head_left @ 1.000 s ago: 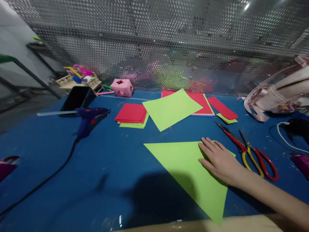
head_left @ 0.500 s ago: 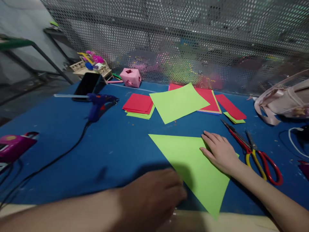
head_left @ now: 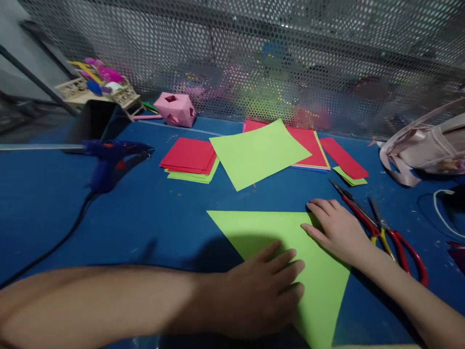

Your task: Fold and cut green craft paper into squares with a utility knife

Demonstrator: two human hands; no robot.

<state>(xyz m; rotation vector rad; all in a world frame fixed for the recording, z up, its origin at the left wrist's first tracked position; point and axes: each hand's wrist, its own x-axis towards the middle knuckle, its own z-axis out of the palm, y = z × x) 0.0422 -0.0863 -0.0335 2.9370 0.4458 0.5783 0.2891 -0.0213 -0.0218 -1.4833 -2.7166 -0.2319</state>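
A light green sheet of paper (head_left: 319, 291), showing a triangular outline, lies on the blue tabletop close in front of me. My right hand (head_left: 339, 232) rests flat on its upper right part, fingers stretched out. My left hand (head_left: 263, 293) is over the sheet's slanting left edge, palm down with fingers apart; whether it presses on the paper I cannot tell, and its thumb is hidden. Right beside my right hand lie two pairs of scissors (head_left: 381, 232), their handles red and yellow and partly behind my forearm.
Behind are another green sheet (head_left: 257, 157) over red sheets (head_left: 307, 145), a stack of red and green squares (head_left: 189, 157), and cut strips (head_left: 345, 157). A blue glue gun (head_left: 105, 165) with cord lies left. A pink paper shape (head_left: 176, 110) and pale bag (head_left: 425, 150) stand near the mesh panel (head_left: 225, 58).
My left hand has moved right over the green sheet, and its curled fingers have spread. My right hand stays on the paper. The view has shifted slightly.
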